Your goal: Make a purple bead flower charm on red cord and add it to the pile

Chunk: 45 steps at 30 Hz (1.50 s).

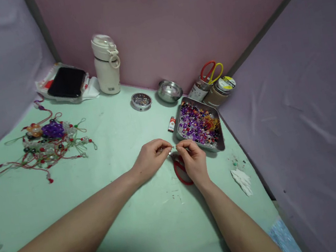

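Over the middle of the table my left hand (152,158) and my right hand (194,160) almost meet at the fingertips. Each is closed in a pinch between thumb and forefinger. A tiny bit of something shows at the tips, too small to name. Red-handled scissors (181,174) lie on the table beneath, partly covered by my right hand. Just beyond that hand stands a metal tray (221,142) of purple, clear, red and dark beads (194,126), with orange strands at its right side.
Beaded, corded ornaments (54,140) lie in a heap at left. Farther back are a phone (67,82), a white bottle (107,69), a small round dish (141,101), a metal bowl (170,91), jars (221,90) and a lighter (171,124). Crumpled tissue (242,181) lies at right.
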Each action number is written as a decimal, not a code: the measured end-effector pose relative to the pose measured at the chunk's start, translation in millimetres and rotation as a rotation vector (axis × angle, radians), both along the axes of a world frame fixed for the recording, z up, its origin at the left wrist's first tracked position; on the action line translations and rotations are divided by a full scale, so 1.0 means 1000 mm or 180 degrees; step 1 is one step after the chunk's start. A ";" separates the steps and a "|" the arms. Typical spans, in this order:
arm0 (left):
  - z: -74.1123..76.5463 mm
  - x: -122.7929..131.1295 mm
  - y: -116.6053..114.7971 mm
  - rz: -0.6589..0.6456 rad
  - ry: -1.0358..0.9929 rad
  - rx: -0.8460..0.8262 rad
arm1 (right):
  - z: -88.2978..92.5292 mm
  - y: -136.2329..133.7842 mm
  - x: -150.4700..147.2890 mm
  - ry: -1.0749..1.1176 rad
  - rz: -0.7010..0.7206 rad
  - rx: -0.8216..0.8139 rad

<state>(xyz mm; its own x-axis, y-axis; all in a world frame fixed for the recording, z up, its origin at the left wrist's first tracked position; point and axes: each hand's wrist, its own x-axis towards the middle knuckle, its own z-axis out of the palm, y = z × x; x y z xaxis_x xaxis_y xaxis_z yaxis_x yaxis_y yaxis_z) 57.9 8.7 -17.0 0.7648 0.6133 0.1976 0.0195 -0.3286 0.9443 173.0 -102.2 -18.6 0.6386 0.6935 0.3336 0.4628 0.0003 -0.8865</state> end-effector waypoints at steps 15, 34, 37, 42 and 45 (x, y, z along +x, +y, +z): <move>-0.006 0.002 0.003 -0.0334 -0.0004 -0.0757 | 0.009 -0.004 0.004 -0.0655 0.0012 0.0104; -0.002 0.001 0.033 0.0346 -0.1401 -0.3457 | 0.004 -0.008 0.007 0.1094 -0.0006 0.0049; -0.002 0.000 0.038 0.0430 -0.1502 -0.3450 | 0.003 -0.008 0.007 0.1332 0.0115 -0.0051; -0.005 0.000 0.040 0.0500 -0.1499 -0.3368 | 0.006 -0.008 0.002 0.1652 0.0479 -0.0133; -0.005 0.001 0.039 0.0520 -0.1480 -0.3335 | 0.008 -0.007 -0.006 0.1640 0.0677 -0.0234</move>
